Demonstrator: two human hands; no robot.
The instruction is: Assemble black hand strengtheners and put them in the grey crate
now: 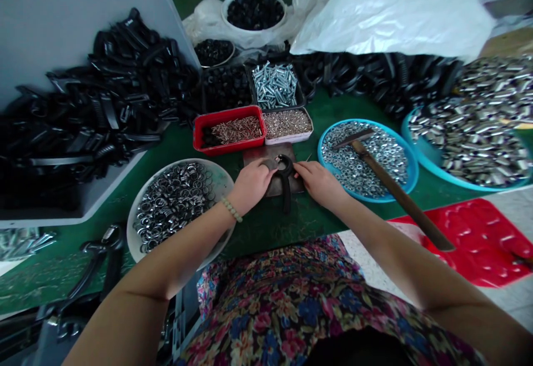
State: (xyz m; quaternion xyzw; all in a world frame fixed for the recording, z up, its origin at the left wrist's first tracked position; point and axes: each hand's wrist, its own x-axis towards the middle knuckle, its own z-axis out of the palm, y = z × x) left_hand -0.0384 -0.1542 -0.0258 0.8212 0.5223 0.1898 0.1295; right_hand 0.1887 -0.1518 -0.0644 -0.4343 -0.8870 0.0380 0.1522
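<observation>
A black plastic part with a ring-shaped top and a straight handle lies on a dark metal plate in front of me, its handle pointing towards me. On its left, my left hand is closed, with a small grey rounded piece at its fingertips beside the ring. My right hand is at the ring's right side, thumb and finger pinched together; whatever is between them is too small to make out. A thin pin-like bit shows just beyond the right fingers.
A white basin of metal rings stands left. A red tray of copper-coloured pins and a white box of small metal pieces sit ahead. Right, a hammer lies across a blue basin of nuts. Black parts are heaped left.
</observation>
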